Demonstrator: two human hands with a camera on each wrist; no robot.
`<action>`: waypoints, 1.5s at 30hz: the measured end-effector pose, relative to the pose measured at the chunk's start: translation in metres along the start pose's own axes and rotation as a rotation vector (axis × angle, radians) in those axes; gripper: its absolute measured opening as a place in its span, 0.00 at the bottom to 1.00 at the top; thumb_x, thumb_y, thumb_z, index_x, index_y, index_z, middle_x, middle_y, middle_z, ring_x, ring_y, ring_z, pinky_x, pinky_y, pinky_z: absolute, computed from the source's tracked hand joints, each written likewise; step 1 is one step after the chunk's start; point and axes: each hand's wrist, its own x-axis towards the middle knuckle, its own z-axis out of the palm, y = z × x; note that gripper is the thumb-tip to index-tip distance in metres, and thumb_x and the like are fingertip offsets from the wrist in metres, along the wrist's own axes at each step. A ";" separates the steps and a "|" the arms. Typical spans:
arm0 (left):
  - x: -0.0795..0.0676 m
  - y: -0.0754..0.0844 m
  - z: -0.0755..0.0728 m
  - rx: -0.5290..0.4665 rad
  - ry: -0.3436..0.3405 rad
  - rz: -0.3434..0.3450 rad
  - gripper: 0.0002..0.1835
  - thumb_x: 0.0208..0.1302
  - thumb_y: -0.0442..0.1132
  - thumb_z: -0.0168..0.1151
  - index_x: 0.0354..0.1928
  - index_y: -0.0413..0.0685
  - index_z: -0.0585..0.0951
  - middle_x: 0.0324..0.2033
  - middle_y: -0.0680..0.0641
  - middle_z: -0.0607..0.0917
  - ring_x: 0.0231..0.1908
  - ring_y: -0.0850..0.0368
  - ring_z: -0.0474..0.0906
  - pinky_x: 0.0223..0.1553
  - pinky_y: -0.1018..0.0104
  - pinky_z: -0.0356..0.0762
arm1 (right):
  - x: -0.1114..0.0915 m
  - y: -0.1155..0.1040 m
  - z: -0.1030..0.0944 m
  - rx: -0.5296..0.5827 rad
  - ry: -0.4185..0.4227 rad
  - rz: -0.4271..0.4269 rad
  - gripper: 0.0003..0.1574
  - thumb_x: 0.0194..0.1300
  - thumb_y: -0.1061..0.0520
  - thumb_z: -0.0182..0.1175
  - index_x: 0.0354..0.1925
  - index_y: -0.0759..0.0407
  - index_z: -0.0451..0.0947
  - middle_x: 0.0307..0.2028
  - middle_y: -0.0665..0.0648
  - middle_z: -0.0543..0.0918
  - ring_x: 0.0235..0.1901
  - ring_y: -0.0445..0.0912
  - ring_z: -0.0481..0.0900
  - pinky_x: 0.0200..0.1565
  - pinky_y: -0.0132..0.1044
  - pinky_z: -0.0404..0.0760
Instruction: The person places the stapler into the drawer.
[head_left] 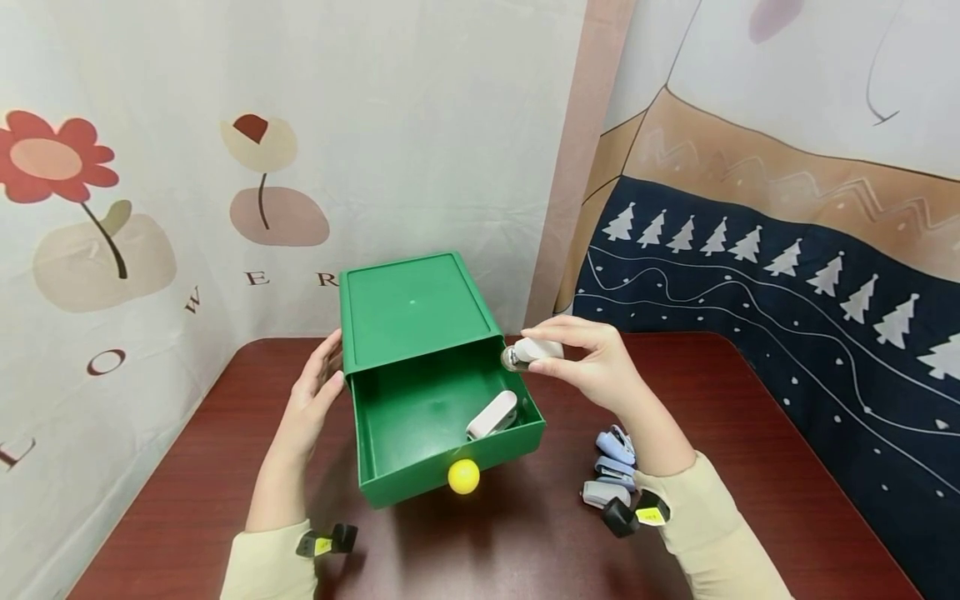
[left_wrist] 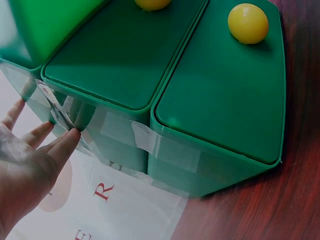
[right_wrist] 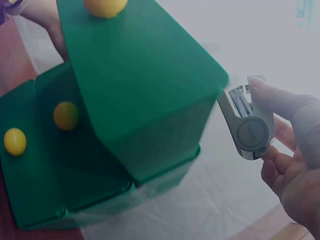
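Evidently the work was only partway along. A green drawer unit [head_left: 412, 308] stood on the reddish-brown table [head_left: 480, 558], its top drawer [head_left: 498, 454] pulled well out, while the middle drawer [left_wrist: 115, 75] and bottom drawer [left_wrist: 225, 95] were closed in the left wrist view. One white stapler [head_left: 492, 415] already lay inside the top drawer, slanted against its front right corner, so that much looked done. A second stapler, the held white stapler [head_left: 542, 348], was pinched between the thumb and fingers of the right hand [head_left: 596, 358]; it hung just beyond the drawer's right wall, near the unit's front edge, and had not been put down inside. The right wrist view showed its jaws spread apart. Beside the right forearm, on the table, a row of three remained outside: an upper blue stapler [head_left: 615, 446], a lower blue stapler [head_left: 617, 471] and a pale grey stapler [head_left: 604, 493]. If all were meant for the drawer, the held one and these three were left, by my judgement. The left hand [head_left: 307, 396] held nothing, its fingers loosely spread and fingertips at the unit's left side, seemingly steadying it.
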 end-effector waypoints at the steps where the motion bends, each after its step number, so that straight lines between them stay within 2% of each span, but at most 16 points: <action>1: 0.000 0.000 0.000 0.000 0.000 -0.001 0.28 0.74 0.29 0.43 0.74 0.47 0.57 0.68 0.44 0.62 0.64 0.54 0.60 0.55 0.73 0.61 | 0.002 0.000 0.003 0.013 -0.011 -0.009 0.20 0.51 0.71 0.70 0.46 0.68 0.83 0.41 0.56 0.84 0.42 0.50 0.77 0.42 0.38 0.77; 7: 0.001 0.003 0.001 0.010 -0.001 -0.009 0.28 0.74 0.30 0.43 0.74 0.47 0.57 0.67 0.45 0.62 0.64 0.54 0.60 0.55 0.74 0.61 | 0.012 0.002 0.020 0.105 -0.081 -0.059 0.20 0.50 0.73 0.70 0.45 0.69 0.83 0.41 0.58 0.83 0.40 0.51 0.78 0.41 0.39 0.78; 12: 0.000 0.003 0.001 0.011 -0.004 -0.008 0.28 0.74 0.30 0.43 0.74 0.47 0.56 0.67 0.46 0.62 0.64 0.55 0.60 0.55 0.74 0.61 | 0.016 0.008 0.032 0.128 -0.139 -0.046 0.21 0.49 0.75 0.69 0.45 0.71 0.82 0.40 0.59 0.83 0.39 0.50 0.77 0.39 0.38 0.77; 16: 0.000 0.003 0.001 0.010 -0.002 -0.003 0.28 0.74 0.30 0.43 0.74 0.47 0.56 0.67 0.45 0.62 0.64 0.56 0.60 0.55 0.73 0.61 | 0.019 0.014 0.037 0.091 -0.187 -0.031 0.23 0.48 0.74 0.70 0.46 0.72 0.82 0.42 0.60 0.84 0.39 0.48 0.77 0.35 0.38 0.76; 23: 0.000 0.003 0.001 0.012 -0.001 -0.007 0.28 0.74 0.31 0.43 0.74 0.47 0.56 0.67 0.45 0.62 0.64 0.57 0.59 0.55 0.74 0.61 | 0.025 0.023 0.045 0.029 -0.272 0.032 0.21 0.50 0.69 0.72 0.46 0.70 0.83 0.42 0.59 0.85 0.41 0.47 0.79 0.38 0.38 0.77; 30: -0.001 0.002 0.001 0.011 0.000 0.000 0.28 0.74 0.30 0.42 0.74 0.46 0.56 0.67 0.48 0.63 0.63 0.57 0.60 0.55 0.74 0.61 | 0.029 0.018 0.044 -0.102 -0.360 0.153 0.22 0.51 0.61 0.74 0.47 0.60 0.85 0.43 0.50 0.85 0.41 0.40 0.80 0.39 0.35 0.78; 34: -0.001 0.003 0.000 0.009 0.003 0.006 0.28 0.74 0.30 0.42 0.74 0.46 0.56 0.67 0.50 0.64 0.63 0.58 0.60 0.55 0.74 0.61 | 0.032 0.014 0.045 -0.148 -0.391 0.190 0.21 0.53 0.60 0.73 0.48 0.60 0.85 0.43 0.50 0.85 0.42 0.39 0.80 0.43 0.35 0.78; 36: -0.002 0.003 0.000 0.009 0.000 0.005 0.28 0.74 0.30 0.42 0.74 0.46 0.56 0.67 0.50 0.63 0.63 0.58 0.60 0.55 0.74 0.61 | 0.031 0.014 0.045 -0.150 -0.386 0.193 0.21 0.54 0.60 0.72 0.48 0.61 0.85 0.43 0.50 0.85 0.43 0.40 0.80 0.45 0.36 0.77; 39: -0.002 0.003 0.000 0.011 -0.005 -0.004 0.28 0.74 0.31 0.43 0.74 0.47 0.56 0.67 0.47 0.62 0.64 0.57 0.59 0.55 0.74 0.61 | 0.027 0.015 0.045 -0.138 -0.337 0.186 0.20 0.55 0.59 0.72 0.48 0.61 0.85 0.43 0.50 0.85 0.44 0.42 0.80 0.45 0.38 0.77; 45: -0.001 0.002 0.000 0.014 -0.004 -0.018 0.28 0.74 0.30 0.43 0.74 0.48 0.56 0.68 0.44 0.61 0.64 0.55 0.59 0.55 0.74 0.61 | 0.013 0.014 0.039 -0.110 -0.144 0.149 0.17 0.55 0.61 0.71 0.46 0.59 0.85 0.43 0.50 0.84 0.45 0.45 0.79 0.44 0.44 0.76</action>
